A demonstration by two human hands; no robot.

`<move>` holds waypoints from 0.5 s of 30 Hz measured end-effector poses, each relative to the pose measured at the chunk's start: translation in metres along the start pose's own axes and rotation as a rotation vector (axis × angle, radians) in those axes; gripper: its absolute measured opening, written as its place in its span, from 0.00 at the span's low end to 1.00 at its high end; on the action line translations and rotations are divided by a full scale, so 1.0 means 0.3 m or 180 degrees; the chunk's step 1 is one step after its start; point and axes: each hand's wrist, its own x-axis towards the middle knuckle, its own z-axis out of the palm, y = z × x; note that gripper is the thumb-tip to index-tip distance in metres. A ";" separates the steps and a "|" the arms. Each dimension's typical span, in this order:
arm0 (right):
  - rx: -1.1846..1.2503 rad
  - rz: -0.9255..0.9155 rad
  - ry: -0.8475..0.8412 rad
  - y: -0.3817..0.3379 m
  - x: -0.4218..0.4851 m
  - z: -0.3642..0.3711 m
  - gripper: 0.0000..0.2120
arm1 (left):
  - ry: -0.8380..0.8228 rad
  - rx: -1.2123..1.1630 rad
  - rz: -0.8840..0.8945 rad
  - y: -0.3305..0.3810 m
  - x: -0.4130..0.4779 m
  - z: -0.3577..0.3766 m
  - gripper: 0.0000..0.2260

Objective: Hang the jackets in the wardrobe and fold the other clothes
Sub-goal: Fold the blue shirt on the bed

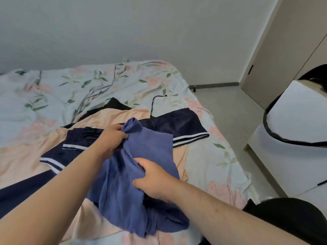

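Observation:
A crumpled blue garment (127, 188) hangs lifted above the bed between both hands. My left hand (111, 138) grips its upper edge, fingers curled into the cloth. My right hand (154, 179) grips a bunch of the cloth lower down. Under it lie a dark navy garment with white stripes (177, 124) and a peach garment (113, 115), spread flat. A black garment (115, 103) pokes out behind the peach one.
The clothes lie on a bed with a floral cover (70, 85). A black hanger (155, 101) rests on the cover. The wardrobe (283, 50) stands at the far right, doors closed. A white cabinet (292, 135) stands beside the bed with a black strap on it.

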 end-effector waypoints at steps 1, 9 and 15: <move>0.0041 0.0010 -0.0064 -0.014 0.023 0.045 0.17 | 0.0097 0.0093 0.0002 -0.015 0.002 -0.044 0.10; 0.0132 0.0348 -0.0252 -0.016 0.106 0.216 0.23 | 0.0519 0.0998 -0.0021 -0.168 0.012 -0.189 0.06; 0.0241 0.0469 0.1338 0.055 0.138 -0.048 0.06 | 0.0492 0.0834 0.0074 -0.165 0.054 -0.154 0.09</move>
